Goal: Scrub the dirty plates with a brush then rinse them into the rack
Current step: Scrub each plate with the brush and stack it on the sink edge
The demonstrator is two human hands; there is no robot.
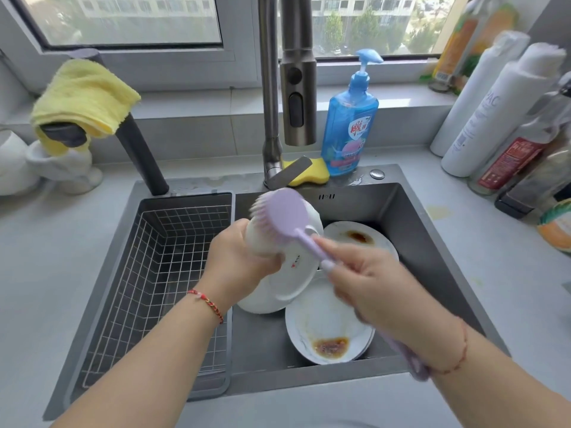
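Beneath both your hands lies the dark grey metal sink (411,242), a square-cornered basin set into a pale, smooth counter (463,288). To the outer side of your left hand (239,261), the wire rack (160,273) fills the sink's left part, a grid of thin white-grey wires in a dark frame, with nothing in it.

Your left hand is clamped on a white plate (290,273), glossy and round, held tilted on edge over the basin with its underside and a small red mark facing you. Just below your right hand (367,285) a second plate (327,329) lies flat on the sink floor, white with a crusted brown stain near its closest rim. Beyond your right hand a third plate (361,239) lies flat too, with a brown smear.

Your right hand is closed around the handle of the lilac plastic brush (284,217); its oval head, bristles blurred, sits against the upper edge of the held plate, above your left hand.

Farther off past both hands stand the brushed-steel tap (298,97), a blue soap bottle (349,125) with a pump, a yellow sponge (309,174), and a fuzzy yellow cloth (83,97) draped over a dark spout. A window runs behind.
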